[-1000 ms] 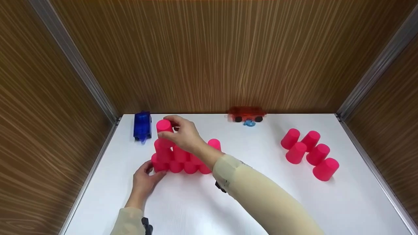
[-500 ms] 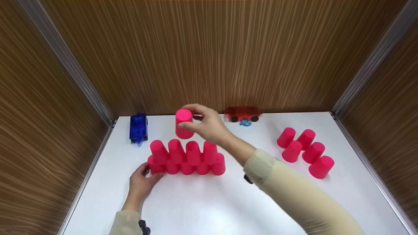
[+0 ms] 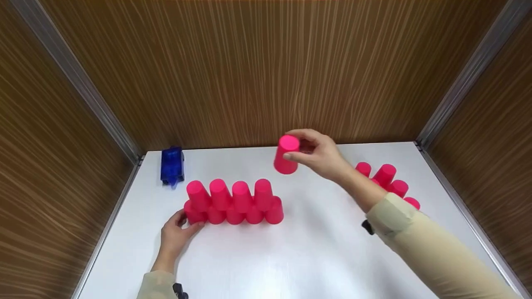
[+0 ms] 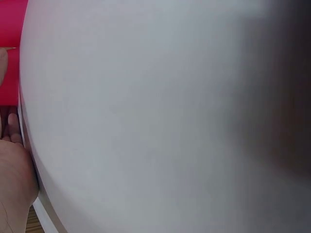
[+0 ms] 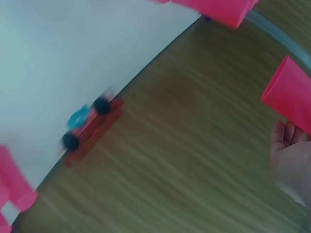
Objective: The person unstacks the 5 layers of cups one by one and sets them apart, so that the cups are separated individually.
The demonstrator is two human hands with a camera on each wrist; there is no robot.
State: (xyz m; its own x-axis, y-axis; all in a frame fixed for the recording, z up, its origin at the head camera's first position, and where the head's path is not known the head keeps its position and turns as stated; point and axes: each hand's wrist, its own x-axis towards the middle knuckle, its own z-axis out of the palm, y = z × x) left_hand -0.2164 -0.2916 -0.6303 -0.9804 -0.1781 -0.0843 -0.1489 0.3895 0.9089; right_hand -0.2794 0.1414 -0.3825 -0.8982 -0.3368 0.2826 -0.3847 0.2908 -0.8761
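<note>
In the head view my right hand [image 3: 324, 157] holds an upside-down pink cup [image 3: 286, 154] in the air, right of and behind a two-level row of cups. That cup [image 5: 291, 92] also shows in the right wrist view beside my hand [image 5: 294, 155]. The row has several cups below [image 3: 274, 211] and several above [image 3: 263, 193]. My left hand [image 3: 174, 236] curls its thumb and fingers round the bottom cup at the left end [image 3: 194, 212]. Part of that hand [image 4: 14, 170] shows in the left wrist view beside a pink cup [image 4: 9, 82].
A blue toy vehicle [image 3: 172, 165] stands at the back left of the white table [image 3: 266, 265]. More pink cups [image 3: 384, 174] stand at the right, partly behind my right arm. The right wrist view shows a red toy vehicle [image 5: 97, 128] with a small blue thing [image 5: 78, 116].
My right hand has lifted the cup off the left end of the upper level and carried it right. My left hand stays at the bottom left cup. The head view has shifted slightly.
</note>
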